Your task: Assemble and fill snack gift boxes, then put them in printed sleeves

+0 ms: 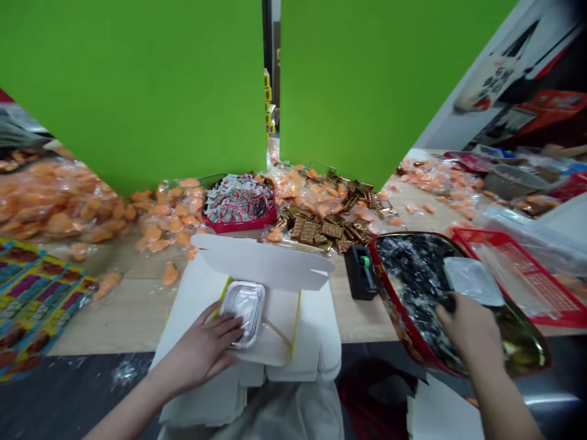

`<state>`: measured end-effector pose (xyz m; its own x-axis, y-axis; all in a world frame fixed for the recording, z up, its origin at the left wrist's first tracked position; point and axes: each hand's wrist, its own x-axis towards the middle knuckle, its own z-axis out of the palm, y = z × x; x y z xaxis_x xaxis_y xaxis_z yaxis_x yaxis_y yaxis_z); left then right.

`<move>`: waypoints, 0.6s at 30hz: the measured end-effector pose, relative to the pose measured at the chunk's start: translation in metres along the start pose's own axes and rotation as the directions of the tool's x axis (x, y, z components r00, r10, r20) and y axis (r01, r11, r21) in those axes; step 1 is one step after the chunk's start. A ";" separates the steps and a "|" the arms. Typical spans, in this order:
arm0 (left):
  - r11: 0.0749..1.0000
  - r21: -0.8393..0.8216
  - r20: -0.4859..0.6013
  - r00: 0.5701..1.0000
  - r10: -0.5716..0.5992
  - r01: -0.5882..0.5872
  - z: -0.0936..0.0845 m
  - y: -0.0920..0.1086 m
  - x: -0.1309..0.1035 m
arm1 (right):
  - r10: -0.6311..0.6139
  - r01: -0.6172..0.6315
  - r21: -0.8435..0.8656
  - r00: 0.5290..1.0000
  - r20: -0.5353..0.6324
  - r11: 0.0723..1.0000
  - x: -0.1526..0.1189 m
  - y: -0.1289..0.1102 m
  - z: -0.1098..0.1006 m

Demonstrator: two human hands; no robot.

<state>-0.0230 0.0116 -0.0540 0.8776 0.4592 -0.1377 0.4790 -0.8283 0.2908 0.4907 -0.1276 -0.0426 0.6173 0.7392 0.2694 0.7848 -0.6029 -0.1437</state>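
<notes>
At the counter's front edge [114, 347], I best steady the foil tray [250, 300] lightly, left hand [202, 351] spread, right hand [472, 328] in the tin [400, 316], its grip unclear.

At the lower centre of the frame, the left hand [208, 345] lays extended fingers over the left side of an aluminium foil tray [250, 299], which sits in an opened white carton [266, 260]. At the lower right, the right hand [472, 330] reaches into a red-sided tin [397, 315] of black, shiny-wrapped packets [413, 269], its fingertips at a dark piece. A black tape dispenser [360, 278] stands just left of the tin. Gold-wrapped packets [321, 232] lie at mid-centre, beside a red tray [243, 226] heaped with sachets [238, 198]. Orange wrapped pieces [64, 201] spread across the left, below green panels [137, 85].
</notes>
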 end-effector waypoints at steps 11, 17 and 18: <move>0.985 -0.037 -0.092 0.981 -0.169 0.166 0.045 -0.001 -0.007 | -0.760 0.521 0.703 0.649 0.043 0.484 -0.111 -0.238 0.005; 0.992 -0.070 -0.053 0.992 -0.112 0.108 0.074 -0.019 -0.008 | -0.174 0.124 0.509 0.983 0.052 0.852 0.041 -0.193 0.023; 0.995 -0.055 -0.073 0.993 -0.091 0.087 0.077 -0.020 -0.008 | -0.181 0.139 0.470 0.983 0.044 0.871 0.064 -0.198 0.036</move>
<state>-0.0377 -0.0004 -0.1313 0.8264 0.5552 -0.0941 0.5520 -0.7659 0.3296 0.3767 0.0499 -0.0313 0.4671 0.8486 0.2483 0.7961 -0.2815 -0.5356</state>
